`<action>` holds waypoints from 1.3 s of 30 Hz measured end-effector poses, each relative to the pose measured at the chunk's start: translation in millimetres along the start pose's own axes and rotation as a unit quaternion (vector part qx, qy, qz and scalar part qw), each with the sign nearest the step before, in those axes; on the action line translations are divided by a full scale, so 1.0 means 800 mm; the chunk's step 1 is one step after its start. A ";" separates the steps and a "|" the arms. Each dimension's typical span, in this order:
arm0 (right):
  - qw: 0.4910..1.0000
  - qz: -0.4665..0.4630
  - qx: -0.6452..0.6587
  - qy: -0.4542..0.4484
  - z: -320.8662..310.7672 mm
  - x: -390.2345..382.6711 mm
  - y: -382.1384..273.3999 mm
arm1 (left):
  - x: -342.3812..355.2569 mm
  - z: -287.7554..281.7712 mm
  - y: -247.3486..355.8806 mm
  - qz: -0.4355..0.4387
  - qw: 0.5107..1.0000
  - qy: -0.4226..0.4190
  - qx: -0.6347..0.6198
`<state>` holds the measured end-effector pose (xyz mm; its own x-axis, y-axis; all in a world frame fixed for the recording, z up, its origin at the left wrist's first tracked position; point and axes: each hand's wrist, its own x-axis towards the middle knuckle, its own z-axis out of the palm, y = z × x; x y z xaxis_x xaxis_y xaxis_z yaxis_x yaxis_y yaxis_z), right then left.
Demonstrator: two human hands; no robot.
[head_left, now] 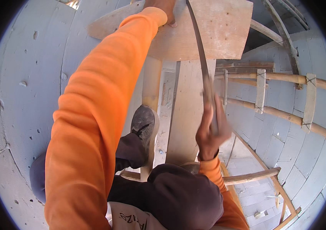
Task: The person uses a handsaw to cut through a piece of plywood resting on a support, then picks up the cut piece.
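Observation:
My left hand (pixel 163 13), partly cut off by the top edge, rests on a pale plywood piece (pixel 224 30), a finger stretched out on its surface. My right hand (pixel 211 130) is closed around the lower end of a long dark saw (pixel 196 34), blurred by motion. The blade runs up across the plywood, seen nearly edge-on; whether it has cut into the wood is unclear. Beneath the plywood stands a pale plank (pixel 184 115). My shoe (pixel 143 130) rests against a narrower timber (pixel 151 84) to the left of that plank.
Grey walls with pocks (pixel 24 76) curve around me. At right, bamboo poles (pixel 282 111) carry short tied slats (pixel 308 99), with darker beams (pixel 287 40) above. Lower right are more timber bars (pixel 251 176), with a grey surface far below. My bent knee (pixel 186 191) is near my right arm.

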<state>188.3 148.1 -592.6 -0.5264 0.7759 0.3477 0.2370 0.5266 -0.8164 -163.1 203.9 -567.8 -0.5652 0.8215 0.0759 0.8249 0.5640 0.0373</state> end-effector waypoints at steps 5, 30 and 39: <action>0.997 0.076 -0.006 -0.007 -0.058 -0.075 0.001 | 0.008 0.019 0.012 0.040 0.998 0.028 -0.025; 0.995 0.093 -0.005 -0.020 -0.043 -0.089 0.005 | 0.001 -0.009 0.009 0.048 0.997 0.025 -0.060; 0.998 -0.044 -0.013 0.032 0.041 0.090 -0.003 | 0.007 0.027 0.008 0.041 0.997 0.038 -0.044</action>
<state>123.4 191.5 -580.7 -0.4935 0.7460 0.4472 0.2134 0.6023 -0.7692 -161.2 213.9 -588.9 -0.4966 0.8535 0.1576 0.8677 0.4837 0.1145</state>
